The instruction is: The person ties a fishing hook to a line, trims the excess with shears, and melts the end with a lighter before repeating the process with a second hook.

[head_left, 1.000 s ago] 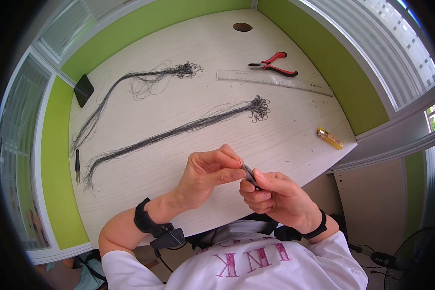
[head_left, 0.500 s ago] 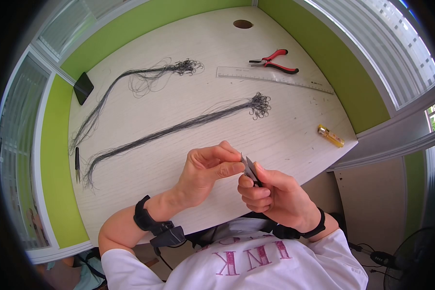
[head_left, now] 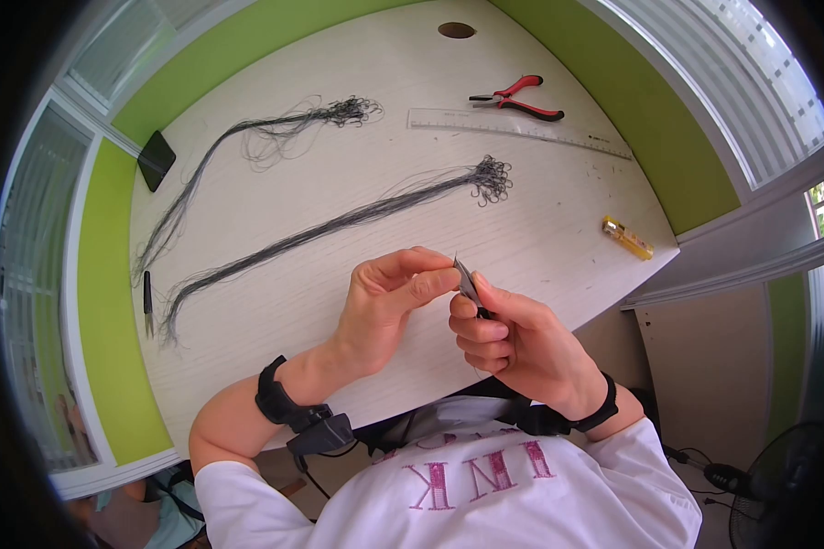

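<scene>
Both hands meet over the table's near side, a small tool between them

The left hand (head_left: 384, 297) is closed in a pinch, thumb against forefinger, on a thin piece (head_left: 456, 260) whose fine tip pokes up from the fingertips; it is too small to identify. Just to its right, the right hand (head_left: 525, 346) grips a small metal tool (head_left: 467, 282), thumb on one side and curled fingers beneath. The tool's pointed end reaches the left fingertips, tilted up and toward the left.

Beyond both hands, on the table (head_left: 339, 197), lies the near bundle (head_left: 325, 225) of dark line. Its cluster of hooks (head_left: 493, 180) is ahead of the fingertips, and its strands trail away to the left of the left hand. Farther ahead is the far bundle (head_left: 218, 146), its own hooks ahead of the left hand.

Well beyond the right hand are the red-handled pliers (head_left: 522, 98), with a clear ruler (head_left: 520, 132) on their near side. A yellow lighter (head_left: 627, 238) lies ahead and to the right of that hand. Far to the left of the left hand lies a black-handled implement (head_left: 148, 304), with a black slab (head_left: 157, 162) farther ahead of it.
</scene>
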Tool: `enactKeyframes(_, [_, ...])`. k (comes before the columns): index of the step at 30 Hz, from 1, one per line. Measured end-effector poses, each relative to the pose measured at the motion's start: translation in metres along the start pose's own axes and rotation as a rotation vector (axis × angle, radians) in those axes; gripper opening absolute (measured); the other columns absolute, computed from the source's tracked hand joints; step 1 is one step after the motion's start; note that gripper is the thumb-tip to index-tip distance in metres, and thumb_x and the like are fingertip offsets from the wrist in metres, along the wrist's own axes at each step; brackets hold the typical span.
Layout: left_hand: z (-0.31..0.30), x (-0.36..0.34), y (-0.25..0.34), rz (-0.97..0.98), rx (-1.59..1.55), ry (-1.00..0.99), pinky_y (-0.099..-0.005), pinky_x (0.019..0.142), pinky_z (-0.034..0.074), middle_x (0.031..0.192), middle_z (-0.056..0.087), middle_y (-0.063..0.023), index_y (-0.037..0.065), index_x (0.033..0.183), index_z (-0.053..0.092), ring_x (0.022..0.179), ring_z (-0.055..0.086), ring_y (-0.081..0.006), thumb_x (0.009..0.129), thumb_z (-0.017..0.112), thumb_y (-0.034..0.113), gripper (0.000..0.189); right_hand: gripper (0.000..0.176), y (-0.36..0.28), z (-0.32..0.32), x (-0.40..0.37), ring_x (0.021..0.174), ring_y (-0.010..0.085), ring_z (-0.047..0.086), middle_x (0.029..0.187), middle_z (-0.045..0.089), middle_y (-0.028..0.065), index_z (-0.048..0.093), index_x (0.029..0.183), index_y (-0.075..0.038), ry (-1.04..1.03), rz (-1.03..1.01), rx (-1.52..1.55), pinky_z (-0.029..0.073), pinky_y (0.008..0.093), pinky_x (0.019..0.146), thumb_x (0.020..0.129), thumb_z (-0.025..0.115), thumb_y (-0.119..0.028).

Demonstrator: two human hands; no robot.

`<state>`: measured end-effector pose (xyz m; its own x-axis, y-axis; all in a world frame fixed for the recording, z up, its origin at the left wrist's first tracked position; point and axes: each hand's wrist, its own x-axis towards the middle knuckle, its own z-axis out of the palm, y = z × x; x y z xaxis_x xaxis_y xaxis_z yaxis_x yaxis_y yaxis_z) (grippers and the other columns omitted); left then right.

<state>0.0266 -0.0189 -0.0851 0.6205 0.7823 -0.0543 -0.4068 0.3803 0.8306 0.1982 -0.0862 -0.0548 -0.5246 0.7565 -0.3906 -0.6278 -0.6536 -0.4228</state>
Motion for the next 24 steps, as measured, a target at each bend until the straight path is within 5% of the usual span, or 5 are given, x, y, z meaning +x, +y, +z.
enactKeyframes(8, [-0.002, 0.000, -0.001, -0.049, -0.026, 0.077, -0.0188, 0.065, 0.037, 0.086, 0.066, 0.0047, 0.010, 0.094, 0.069, 0.077, 0.051, -0.0008, 0.084, 0.068, 0.012, 0.010, 0.028, 0.001, 0.007, 0.005, 0.055, 0.0039, 0.021, 0.064, 0.028, -0.0099, 0.051, 0.089, -0.014, 0.013, -0.024, 0.026, 0.019, 0.0195, 0.049, 0.098, 0.042, -0.038])
enactKeyframes(10, [-0.001, 0.000, 0.001, -0.037, -0.030, 0.112, -0.0220, 0.064, 0.040, 0.081, 0.064, -0.0009, 0.008, 0.093, 0.067, 0.070, 0.058, -0.0081, 0.087, 0.064, 0.012, 0.007, 0.028, 0.002, 0.009, 0.007, 0.055, 0.0036, 0.021, 0.064, 0.028, -0.0099, 0.051, 0.089, -0.014, -0.003, -0.037, 0.035, 0.018, 0.0193, 0.049, 0.098, 0.042, -0.039])
enactKeyframes(14, [-0.003, 0.001, 0.000, -0.032, -0.070, 0.129, -0.0217, 0.064, 0.040, 0.081, 0.065, -0.0008, 0.009, 0.093, 0.067, 0.070, 0.058, -0.0074, 0.087, 0.064, 0.012, 0.008, 0.028, 0.001, 0.010, 0.009, 0.055, 0.0035, 0.021, 0.064, 0.029, -0.0099, 0.051, 0.089, -0.014, -0.045, -0.037, 0.074, 0.018, 0.0192, 0.049, 0.098, 0.043, -0.039])
enactKeyframes(16, [-0.004, 0.000, 0.000, -0.053, -0.064, 0.093, -0.0177, 0.062, 0.037, 0.087, 0.066, 0.0042, 0.009, 0.095, 0.069, 0.071, 0.047, -0.0005, 0.084, 0.068, 0.012, 0.011, 0.028, 0.003, 0.009, 0.009, 0.055, 0.0034, 0.021, 0.064, 0.029, -0.0099, 0.051, 0.088, -0.014, 0.004, -0.051, 0.021, 0.018, 0.0191, 0.049, 0.097, 0.045, -0.040])
enactKeyframes(24, [-0.002, 0.002, 0.001, -0.038, -0.024, 0.144, -0.0213, 0.062, 0.039, 0.076, 0.061, 0.0024, 0.010, 0.092, 0.067, 0.068, 0.053, -0.0065, 0.086, 0.065, 0.011, 0.007, 0.029, 0.000, 0.011, 0.010, 0.054, 0.0030, 0.021, 0.062, 0.028, -0.0105, 0.051, 0.086, -0.014, 0.025, -0.017, 0.049, 0.017, 0.0192, 0.048, 0.097, 0.046, -0.042])
